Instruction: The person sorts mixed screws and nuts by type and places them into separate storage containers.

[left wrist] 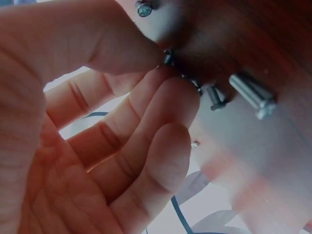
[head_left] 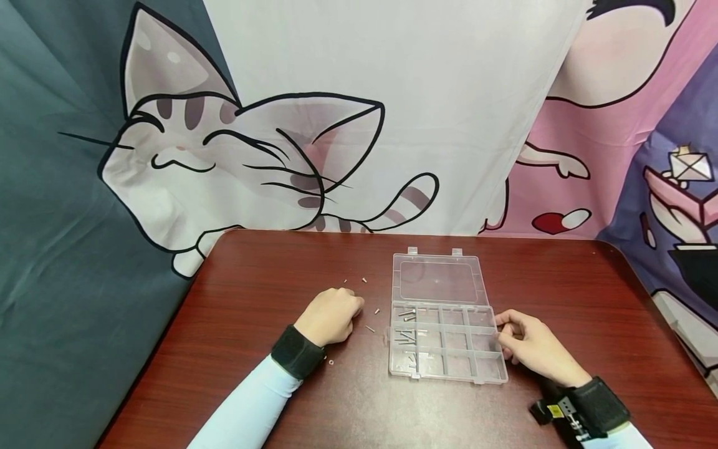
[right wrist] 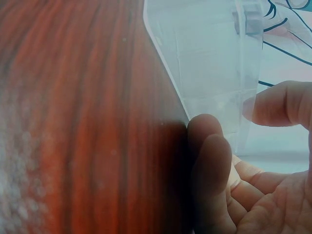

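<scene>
Plastic case [head_left: 457, 340], long axis running near-to-far; right grip [head_left: 530, 343] holds it; left grip [head_left: 331, 315] apparently pinches screw [left wrist: 168, 57].

A clear compartment box [head_left: 455, 342] is lying open on a wood-grain table [head_left: 449, 418], screws [head_left: 406, 337] occupying its left column. To its left, loose screws [head_left: 377, 310] are lying near the left hand [head_left: 330, 316]; the right hand [head_left: 535, 346] is holding the box's right edge.

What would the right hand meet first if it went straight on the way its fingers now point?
The right-side wall of the clear compartment box. The right hand seems to be touching it, though exact contact is hard to judge.
</scene>
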{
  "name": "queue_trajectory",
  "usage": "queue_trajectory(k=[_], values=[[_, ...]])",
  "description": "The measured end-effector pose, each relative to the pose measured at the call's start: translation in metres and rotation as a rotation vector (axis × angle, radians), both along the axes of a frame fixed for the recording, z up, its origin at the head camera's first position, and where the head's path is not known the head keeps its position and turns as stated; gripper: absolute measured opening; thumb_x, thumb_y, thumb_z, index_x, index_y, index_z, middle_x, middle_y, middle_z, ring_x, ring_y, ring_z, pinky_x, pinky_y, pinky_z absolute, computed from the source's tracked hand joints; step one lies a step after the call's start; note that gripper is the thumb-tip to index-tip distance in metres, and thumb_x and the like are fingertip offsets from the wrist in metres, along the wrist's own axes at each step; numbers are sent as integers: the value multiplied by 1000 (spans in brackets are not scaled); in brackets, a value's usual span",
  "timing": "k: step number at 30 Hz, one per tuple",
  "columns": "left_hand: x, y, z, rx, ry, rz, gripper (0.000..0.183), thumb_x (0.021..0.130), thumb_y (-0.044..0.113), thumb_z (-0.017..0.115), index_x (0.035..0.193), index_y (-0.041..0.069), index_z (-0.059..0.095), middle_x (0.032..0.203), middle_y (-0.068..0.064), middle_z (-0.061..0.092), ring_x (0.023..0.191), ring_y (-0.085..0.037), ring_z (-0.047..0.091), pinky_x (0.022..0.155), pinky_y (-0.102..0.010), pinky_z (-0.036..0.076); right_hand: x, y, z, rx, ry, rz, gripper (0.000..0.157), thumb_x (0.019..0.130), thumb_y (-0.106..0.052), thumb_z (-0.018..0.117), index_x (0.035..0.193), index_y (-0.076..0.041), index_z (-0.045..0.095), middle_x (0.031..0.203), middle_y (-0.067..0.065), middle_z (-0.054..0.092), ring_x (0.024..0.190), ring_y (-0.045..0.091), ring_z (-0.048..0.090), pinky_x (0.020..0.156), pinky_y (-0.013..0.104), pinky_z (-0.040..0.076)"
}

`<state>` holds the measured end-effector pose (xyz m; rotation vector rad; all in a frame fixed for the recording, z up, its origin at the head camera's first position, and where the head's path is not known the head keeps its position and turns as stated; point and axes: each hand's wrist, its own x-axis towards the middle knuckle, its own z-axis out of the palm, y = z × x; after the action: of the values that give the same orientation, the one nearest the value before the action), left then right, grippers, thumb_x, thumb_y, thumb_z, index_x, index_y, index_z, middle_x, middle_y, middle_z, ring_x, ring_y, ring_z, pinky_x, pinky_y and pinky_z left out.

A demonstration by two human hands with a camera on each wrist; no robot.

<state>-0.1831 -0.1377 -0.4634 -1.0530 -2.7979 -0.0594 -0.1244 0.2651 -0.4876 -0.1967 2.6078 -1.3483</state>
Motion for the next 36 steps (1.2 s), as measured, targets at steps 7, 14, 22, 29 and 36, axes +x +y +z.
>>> queue_trajectory(k=[7, 14, 22, 29, 36], values=[[0, -1, -1, 5, 29, 10, 18, 73, 5, 61, 69, 21, 54, 65, 6, 49, 58, -16, 55, 54, -33, 46, 0, -1, 1, 15, -2, -5, 27, 91, -14, 60, 114, -1, 60, 67, 4, 56, 59, 14, 57, 54, 32, 50], [1, -1, 8, 15, 60, 11, 15, 72, 5, 62, 80, 17, 57, 69, 3, 53, 60, -21, 59, 56, -37, 49, 0, -1, 1, 6, -2, -4, 26, 91, -12, 60, 114, 0, 60, 67, 4, 57, 59, 14, 57, 54, 33, 50], [7, 4, 24, 35, 81, -50, 18, 73, 8, 60, 89, 17, 61, 77, 4, 50, 64, -16, 56, 59, -34, 49, -1, 0, 1, -4, -4, 1, 26, 91, -13, 60, 114, 0, 59, 68, 5, 57, 59, 15, 57, 54, 33, 51], [24, 23, 32, 141, 99, -230, 11, 74, 13, 60, 82, 18, 55, 77, 7, 39, 62, -9, 41, 57, -27, 41, -1, 0, 2, 9, -8, 2, 27, 92, -12, 59, 115, 1, 59, 69, 5, 57, 60, 14, 57, 54, 33, 51], [48, 47, 34, 243, 137, -411, 9, 78, 13, 58, 82, 18, 52, 79, 7, 39, 67, -8, 37, 61, -24, 40, 0, -1, 2, 11, 6, 5, 26, 91, -12, 59, 114, 1, 59, 68, 4, 57, 59, 14, 57, 54, 33, 50]])
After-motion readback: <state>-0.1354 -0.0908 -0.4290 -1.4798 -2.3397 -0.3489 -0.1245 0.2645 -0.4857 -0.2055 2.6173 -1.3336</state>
